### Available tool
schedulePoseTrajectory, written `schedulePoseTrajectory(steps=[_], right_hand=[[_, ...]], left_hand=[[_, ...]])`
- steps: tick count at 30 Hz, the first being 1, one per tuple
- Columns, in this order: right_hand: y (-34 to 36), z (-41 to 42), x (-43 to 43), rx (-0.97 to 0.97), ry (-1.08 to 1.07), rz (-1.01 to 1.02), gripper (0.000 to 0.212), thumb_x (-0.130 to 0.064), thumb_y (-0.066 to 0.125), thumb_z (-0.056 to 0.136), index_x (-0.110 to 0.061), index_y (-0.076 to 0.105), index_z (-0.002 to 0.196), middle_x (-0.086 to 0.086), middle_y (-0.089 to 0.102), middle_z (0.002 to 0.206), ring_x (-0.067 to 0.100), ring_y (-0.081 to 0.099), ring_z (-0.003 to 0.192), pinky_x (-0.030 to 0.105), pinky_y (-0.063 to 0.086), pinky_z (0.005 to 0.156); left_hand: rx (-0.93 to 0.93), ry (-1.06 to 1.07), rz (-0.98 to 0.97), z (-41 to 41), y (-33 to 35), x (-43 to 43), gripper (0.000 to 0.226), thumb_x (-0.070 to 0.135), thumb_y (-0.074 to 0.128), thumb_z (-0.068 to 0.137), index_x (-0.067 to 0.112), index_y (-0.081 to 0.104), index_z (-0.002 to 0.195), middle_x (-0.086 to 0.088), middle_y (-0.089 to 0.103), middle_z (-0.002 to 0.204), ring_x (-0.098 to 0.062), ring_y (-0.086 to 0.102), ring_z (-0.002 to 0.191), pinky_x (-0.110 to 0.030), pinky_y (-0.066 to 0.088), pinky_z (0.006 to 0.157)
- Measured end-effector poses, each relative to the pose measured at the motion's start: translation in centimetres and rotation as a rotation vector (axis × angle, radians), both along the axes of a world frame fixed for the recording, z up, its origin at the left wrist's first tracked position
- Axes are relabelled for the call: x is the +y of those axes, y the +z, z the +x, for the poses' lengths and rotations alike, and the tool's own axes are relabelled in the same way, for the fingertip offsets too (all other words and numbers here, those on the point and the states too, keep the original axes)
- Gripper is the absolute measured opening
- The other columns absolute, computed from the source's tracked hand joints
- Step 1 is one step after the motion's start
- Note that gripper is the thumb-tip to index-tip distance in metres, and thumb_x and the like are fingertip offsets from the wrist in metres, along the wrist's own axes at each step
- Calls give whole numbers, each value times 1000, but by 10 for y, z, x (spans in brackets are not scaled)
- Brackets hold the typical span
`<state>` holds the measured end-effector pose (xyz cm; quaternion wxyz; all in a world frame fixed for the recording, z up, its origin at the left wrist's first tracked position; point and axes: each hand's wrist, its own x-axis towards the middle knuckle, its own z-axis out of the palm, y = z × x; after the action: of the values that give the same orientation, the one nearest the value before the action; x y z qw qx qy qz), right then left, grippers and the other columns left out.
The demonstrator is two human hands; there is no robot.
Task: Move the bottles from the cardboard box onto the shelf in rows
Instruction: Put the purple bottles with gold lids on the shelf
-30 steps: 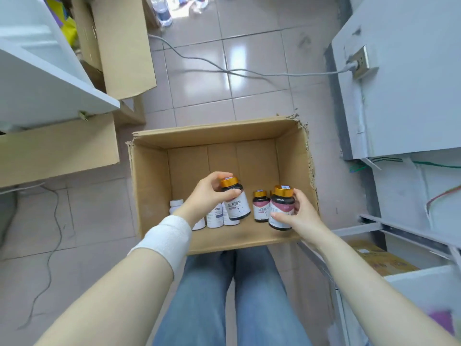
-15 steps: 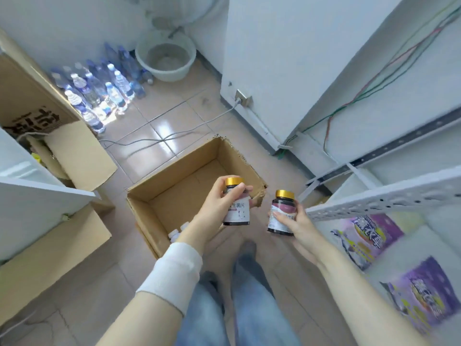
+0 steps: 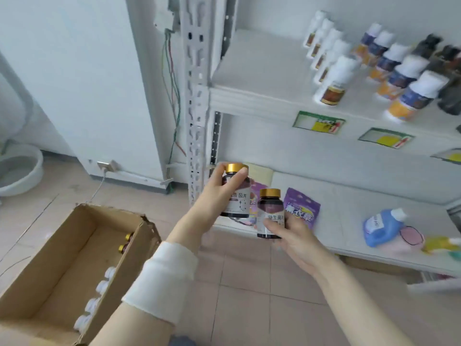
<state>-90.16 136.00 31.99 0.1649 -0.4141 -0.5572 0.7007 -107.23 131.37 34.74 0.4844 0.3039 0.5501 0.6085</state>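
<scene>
While both arms reach up from the bottom edge of the head view, each hand carries one dark bottle with a gold cap, low in front of the perforated upright post [image 3: 197, 96] of the shelving. The left hand [image 3: 214, 203], with a white wristband [image 3: 164, 280] on its forearm, is curled round the left bottle [image 3: 237, 193], fingertips near the cap, just right of the post's foot. The right hand [image 3: 296, 236] grips the right bottle [image 3: 270, 211] from below, thumb across its label, a little further right of the post and lower. Both bottles are upright and held in the air, close together; whether they touch cannot be told.

Left of the post and lower down, the cardboard box [image 3: 147, 236] stands open on the tiled floor. Two gold-capped bottles [image 3: 126, 242] and a line of white-capped bottles [image 3: 99, 288] stand along its wall on the side nearest the post.

Right of the post, at its upper half, the upper shelf [image 3: 262, 66] carries stocked bottles [image 3: 329, 61] in rows, blurred, with price tags [image 3: 319, 122] on its front edge. Right of the post's foot, the lower shelf [image 3: 349, 208] holds a purple pouch [image 3: 303, 208] just behind the right bottle and a blue jug [image 3: 381, 226] further right. Loose wires [image 3: 172, 71] hang just left of the post, and a grey basin [image 3: 20, 168] sits far left of it.
</scene>
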Motion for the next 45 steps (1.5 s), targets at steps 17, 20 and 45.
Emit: schedulePoseTrajectory(steps=[17, 20, 45], right_hand=[[122, 421, 95, 191, -581, 245, 90, -70, 80, 37, -23, 62, 111, 2, 69, 113, 17, 63, 110, 42, 42, 104], [139, 466, 133, 189, -627, 306, 88, -71, 79, 33, -27, 64, 107, 4, 70, 111, 23, 63, 111, 46, 41, 104], [268, 770, 505, 20, -454, 581, 48, -28, 66, 68, -19, 59, 114, 2, 69, 112, 17, 64, 107, 36, 46, 98]], left_hand=[[115, -468, 281, 418, 165, 174, 15, 30, 51, 93, 16, 56, 97, -1, 68, 83, -12, 68, 60, -32, 57, 68], [128, -502, 301, 465, 181, 214, 19, 36, 56, 91, 17, 60, 92, 0, 71, 84, -16, 68, 68, -38, 55, 78], [426, -607, 372, 750, 266, 593, 32, 38, 48, 94, 23, 51, 122, 4, 64, 110, -6, 62, 99, -18, 48, 76]])
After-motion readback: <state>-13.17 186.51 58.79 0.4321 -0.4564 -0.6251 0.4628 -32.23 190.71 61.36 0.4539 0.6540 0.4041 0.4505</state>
